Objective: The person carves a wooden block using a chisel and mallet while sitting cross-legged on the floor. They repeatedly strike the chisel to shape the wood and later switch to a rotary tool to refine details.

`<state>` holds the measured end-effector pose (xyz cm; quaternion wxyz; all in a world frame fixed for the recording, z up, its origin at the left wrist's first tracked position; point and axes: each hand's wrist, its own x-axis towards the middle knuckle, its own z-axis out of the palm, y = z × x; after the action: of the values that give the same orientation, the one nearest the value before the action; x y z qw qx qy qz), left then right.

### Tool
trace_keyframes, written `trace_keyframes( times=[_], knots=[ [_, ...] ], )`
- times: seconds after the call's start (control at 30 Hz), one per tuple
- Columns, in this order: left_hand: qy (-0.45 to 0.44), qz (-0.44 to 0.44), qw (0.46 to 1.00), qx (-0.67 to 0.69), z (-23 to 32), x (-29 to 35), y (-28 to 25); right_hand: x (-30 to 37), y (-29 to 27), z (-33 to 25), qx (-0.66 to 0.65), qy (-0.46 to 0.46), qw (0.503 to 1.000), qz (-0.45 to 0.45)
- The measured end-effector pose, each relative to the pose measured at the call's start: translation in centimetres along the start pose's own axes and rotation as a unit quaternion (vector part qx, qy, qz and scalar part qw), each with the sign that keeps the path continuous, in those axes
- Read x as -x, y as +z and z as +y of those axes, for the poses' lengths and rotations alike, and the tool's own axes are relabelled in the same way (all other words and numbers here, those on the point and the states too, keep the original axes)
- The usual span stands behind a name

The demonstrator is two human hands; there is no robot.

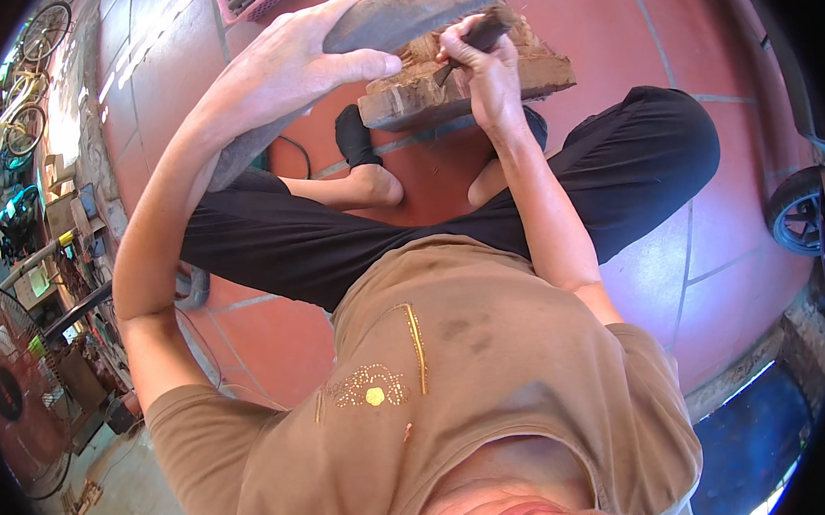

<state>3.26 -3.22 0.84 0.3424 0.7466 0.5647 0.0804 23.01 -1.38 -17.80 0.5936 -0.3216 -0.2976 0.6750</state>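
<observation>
clamps a long grey wooden club in the left hand at top center of the frame, with the thumb laid on the upper face and the other fingers mostly hidden. carries the club slantwise, from beside the black trousers up to the top edge. closes the right hand around a dark chisel, directing its narrow end toward the lower left, over a carved wooden block at upper center. cannot tell contact between chisel tip and block. has the block beside a dark sock, above red floor tiles. includes a pink basket at upper left and a fan at lower left.
</observation>
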Motion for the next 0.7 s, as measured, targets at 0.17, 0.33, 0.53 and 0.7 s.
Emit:
trace_keyframes(
  times=[0.17, 0.33, 0.53, 0.7],
  knots=[
    [-0.091, -0.007, 0.989, 0.112, -0.4, 1.3, -0.2, 0.3, -1.1, -0.9, -0.082, 0.056, 0.994, 0.05],
    [-0.086, 0.021, 0.979, 0.183, -1.1, 2.1, 0.4, 1.7, -1.2, -2.2, -0.015, 0.088, 0.996, -0.03],
    [-0.066, 0.036, 0.964, 0.255, -1.0, 3.0, 0.3, 1.6, -1.3, -2.4, -0.046, 0.045, 0.998, -0.017],
    [-0.062, 0.046, 0.963, 0.257, -1.1, 2.8, 1.0, 1.9, -0.7, -1.3, -0.049, -0.017, 0.998, -0.026]
  ],
)
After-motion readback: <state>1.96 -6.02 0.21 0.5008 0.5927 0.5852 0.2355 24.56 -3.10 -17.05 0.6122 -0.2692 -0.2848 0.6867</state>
